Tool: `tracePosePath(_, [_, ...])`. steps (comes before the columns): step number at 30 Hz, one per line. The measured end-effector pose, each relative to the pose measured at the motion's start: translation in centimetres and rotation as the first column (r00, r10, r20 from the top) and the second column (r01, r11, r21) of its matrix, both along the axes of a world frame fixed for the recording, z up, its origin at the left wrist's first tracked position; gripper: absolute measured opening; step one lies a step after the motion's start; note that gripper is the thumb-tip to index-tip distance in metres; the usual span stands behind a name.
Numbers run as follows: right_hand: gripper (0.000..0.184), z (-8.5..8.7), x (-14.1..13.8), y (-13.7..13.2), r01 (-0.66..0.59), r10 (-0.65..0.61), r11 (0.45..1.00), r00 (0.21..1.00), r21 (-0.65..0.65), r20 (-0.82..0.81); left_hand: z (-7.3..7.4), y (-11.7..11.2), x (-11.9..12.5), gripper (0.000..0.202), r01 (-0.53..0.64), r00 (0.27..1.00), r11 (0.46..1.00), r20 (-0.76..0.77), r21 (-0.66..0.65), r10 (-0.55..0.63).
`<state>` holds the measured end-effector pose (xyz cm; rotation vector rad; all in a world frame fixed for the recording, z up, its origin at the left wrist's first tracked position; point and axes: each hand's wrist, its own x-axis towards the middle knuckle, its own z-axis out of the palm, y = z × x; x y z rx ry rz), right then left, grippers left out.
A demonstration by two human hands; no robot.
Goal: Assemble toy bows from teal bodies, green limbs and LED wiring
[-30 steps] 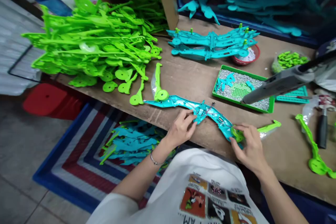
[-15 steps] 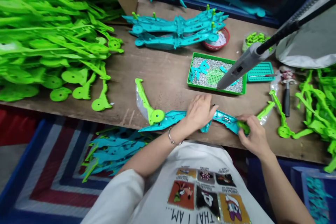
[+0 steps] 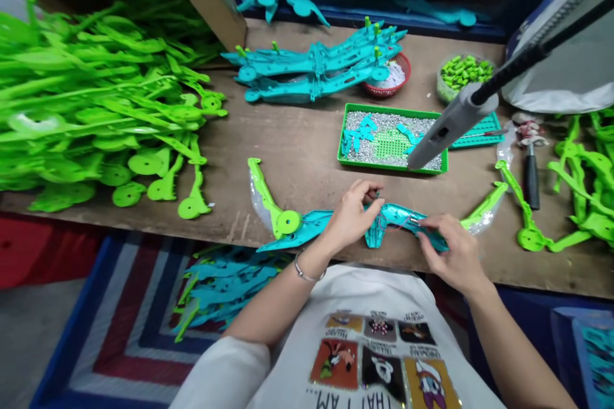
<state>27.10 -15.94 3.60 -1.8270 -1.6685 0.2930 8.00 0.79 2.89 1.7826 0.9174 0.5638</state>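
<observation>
A long turquoise plastic toy bow shell [image 3: 311,225], inner side up, lies along the front of the table. One green limb [image 3: 261,188] sticks out at its left end, with a round hub in the shell. Another green limb [image 3: 484,206] stands at its right end. My left hand [image 3: 351,217] rests over the middle of the shell, its fingertips pinched around something small and dark that I cannot make out. My right hand [image 3: 453,248] grips the right end of the shell, close to a thin wire and a small metal part. Its fingers hide the right limb's hub.
Beyond the hands stands a green tray [image 3: 341,140] of screws and small turquoise pieces. A grey electric screwdriver [image 3: 439,124] hangs over it. Assembled turquoise shells [image 3: 311,70] lie behind. Green limbs [image 3: 96,121] heap at left; a hammer [image 3: 531,176] lies at right.
My left hand has shifted slightly left, uncovering the shell's middle, and its fingers now pinch. My right hand has slid a little left off the green hub. The camera view has tilted slightly.
</observation>
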Motion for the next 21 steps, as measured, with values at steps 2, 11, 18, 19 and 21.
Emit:
tracePosePath(2, [0.023, 0.0, -0.3, 0.5, 0.049, -0.049, 0.999, 0.998, -0.003, -0.032, -0.4, -0.1, -0.9, 0.027, 0.011, 0.999, 0.998, 0.046, -0.061, -0.008])
tracePosePath(11, [0.037, 0.6, -2.8, 1.7, -0.042, 0.051, 0.990, 0.997, 0.135, -0.063, -0.7, -1.9, -2.8, 0.015, -0.073, 0.990, 0.995, 0.120, -0.063, 0.080])
tracePosePath(18, [0.030, -1.8, -3.8, 3.3, 0.029, -0.027, 0.991, 0.999, 0.130, -0.020, -0.1, -2.8, -3.7, 0.017, -0.021, 0.999, 0.997, 0.049, 0.073, 0.017])
tracePosePath(19, [0.033, -1.7, -3.8, 3.4, 0.035, -0.031, 0.993, 0.999, 0.116, -0.032, 0.0, -2.9, -3.7, 0.016, -0.008, 0.999, 0.995, 0.045, 0.101, 0.003])
tracePosePath(21, [0.042, -1.1, -3.7, 3.4, 0.045, -0.041, 0.995, 0.998, 0.085, -0.056, -0.1, -3.0, -3.6, 0.012, -0.006, 0.999, 0.992, 0.045, 0.130, 0.001])
